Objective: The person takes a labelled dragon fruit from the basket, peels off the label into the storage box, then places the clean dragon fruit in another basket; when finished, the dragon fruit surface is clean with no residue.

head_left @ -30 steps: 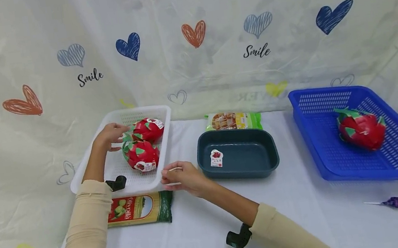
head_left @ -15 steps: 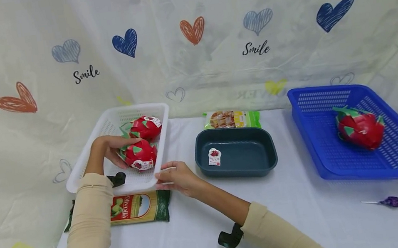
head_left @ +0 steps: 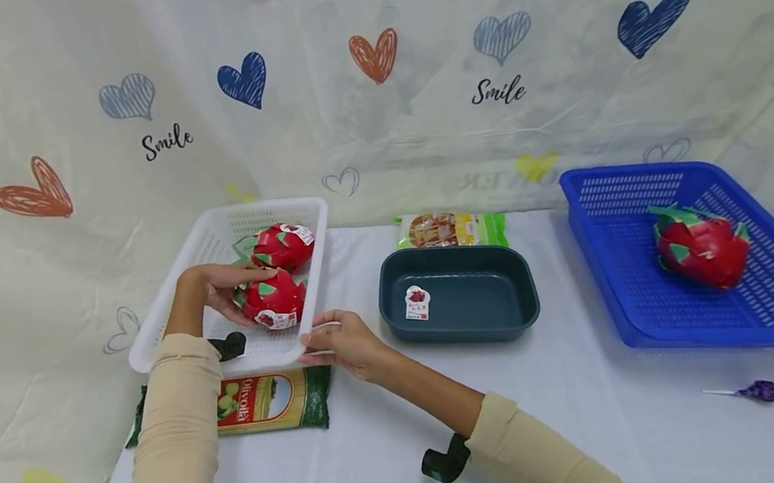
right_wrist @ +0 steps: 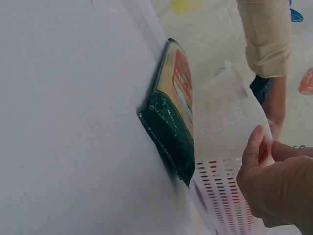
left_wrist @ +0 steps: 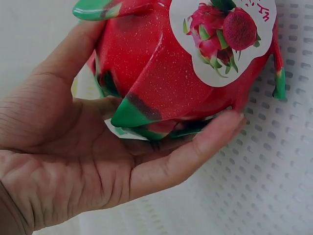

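My left hand [head_left: 222,286] grips the nearer of two red dragon fruits [head_left: 279,292] inside the white perforated basket [head_left: 264,357]. In the left wrist view, thumb and fingers curl round this dragon fruit [left_wrist: 139,68], which has green-tipped scales and a white picture label. The second dragon fruit [head_left: 279,247] lies just behind it. At the basket's near right corner, my right hand [head_left: 349,346] pinches the rim. The right wrist view shows that hand [right_wrist: 274,183] with thumb and fingers on either side of the basket's edge [right_wrist: 257,103].
A green-ended pasta packet [head_left: 269,402] lies before the white basket. Centrally stands a dark teal tub [head_left: 475,295] with a label inside, and a snack packet [head_left: 455,230] behind. At right, a blue basket [head_left: 604,303] holds another dragon fruit [head_left: 704,249]; a purple lollipop [head_left: 761,391] lies nearby.
My left hand has moved from the rear of the fruits down onto the nearer dragon fruit and taken hold of it. The right hand stays at the basket's corner. The view has shifted slightly.
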`<state>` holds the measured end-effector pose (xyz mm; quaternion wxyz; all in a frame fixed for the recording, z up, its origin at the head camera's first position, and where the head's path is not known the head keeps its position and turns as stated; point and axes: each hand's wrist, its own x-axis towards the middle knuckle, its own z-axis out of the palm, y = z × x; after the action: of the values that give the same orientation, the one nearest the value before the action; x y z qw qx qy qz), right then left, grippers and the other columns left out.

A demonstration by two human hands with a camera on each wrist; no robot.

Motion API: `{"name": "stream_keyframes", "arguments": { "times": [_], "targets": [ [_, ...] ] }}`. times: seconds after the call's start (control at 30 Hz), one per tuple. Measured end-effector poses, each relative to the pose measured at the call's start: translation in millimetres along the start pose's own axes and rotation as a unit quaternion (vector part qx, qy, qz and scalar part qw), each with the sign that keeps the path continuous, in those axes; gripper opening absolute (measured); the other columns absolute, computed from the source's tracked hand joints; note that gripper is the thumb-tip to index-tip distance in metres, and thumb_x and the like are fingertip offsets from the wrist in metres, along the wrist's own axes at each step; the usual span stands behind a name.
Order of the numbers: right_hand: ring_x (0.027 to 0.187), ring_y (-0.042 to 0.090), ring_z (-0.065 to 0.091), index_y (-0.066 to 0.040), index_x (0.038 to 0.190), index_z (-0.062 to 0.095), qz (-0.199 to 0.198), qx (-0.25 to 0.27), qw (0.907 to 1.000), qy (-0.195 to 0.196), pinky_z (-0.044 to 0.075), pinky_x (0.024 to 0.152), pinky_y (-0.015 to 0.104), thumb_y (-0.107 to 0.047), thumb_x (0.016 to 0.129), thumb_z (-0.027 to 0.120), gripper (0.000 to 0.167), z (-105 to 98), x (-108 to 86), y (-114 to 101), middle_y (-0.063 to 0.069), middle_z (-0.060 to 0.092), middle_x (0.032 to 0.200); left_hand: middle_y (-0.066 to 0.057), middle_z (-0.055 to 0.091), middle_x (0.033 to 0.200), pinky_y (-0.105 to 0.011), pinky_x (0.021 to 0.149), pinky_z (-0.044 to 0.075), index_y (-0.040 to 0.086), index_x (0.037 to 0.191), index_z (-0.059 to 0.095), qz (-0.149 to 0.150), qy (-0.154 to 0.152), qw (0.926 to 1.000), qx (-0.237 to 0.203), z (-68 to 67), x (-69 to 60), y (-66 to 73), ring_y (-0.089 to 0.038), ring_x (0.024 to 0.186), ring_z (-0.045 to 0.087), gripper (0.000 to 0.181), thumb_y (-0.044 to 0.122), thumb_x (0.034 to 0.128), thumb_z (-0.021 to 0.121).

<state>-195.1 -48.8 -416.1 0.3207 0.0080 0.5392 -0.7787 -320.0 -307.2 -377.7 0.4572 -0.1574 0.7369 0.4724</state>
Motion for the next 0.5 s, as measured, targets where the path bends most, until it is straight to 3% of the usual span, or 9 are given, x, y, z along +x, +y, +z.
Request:
{"name": "stream_keyframes", "arguments": {
  "times": [0.27,0.5],
  "targets": [
    [0.084,0.020,0.072,-0.002,0.120,0.049,-0.002,-0.014,0.9999,0.005,0.059,0.078,0.030,-0.004,0.093,0.064,0.031,1.5,-0.3,-1.0,0.013,0.063,0.104,-0.019,0.034,0.143,-0.050,0.092,0.053,0.012,0.153,0.004,0.012,-0.020,0.9997,-0.009,1.8,0.7,0.7,-0.033,0.108,0.062,0.084,0.050,0.0961,0.053],
    [0.083,0.020,0.072,-0.002,0.118,0.050,-0.011,-0.018,0.9997,0.009,0.059,0.075,0.029,-0.004,0.092,0.065,0.030,2.2,-0.1,-0.3,0.012,0.064,0.101,-0.019,0.047,0.130,-0.044,0.095,0.054,0.000,0.146,0.020,-0.050,0.004,0.9986,-0.015,5.7,-1.3,4.5,-0.031,0.102,0.065,0.090,0.057,0.0886,0.059]
  ]
}}
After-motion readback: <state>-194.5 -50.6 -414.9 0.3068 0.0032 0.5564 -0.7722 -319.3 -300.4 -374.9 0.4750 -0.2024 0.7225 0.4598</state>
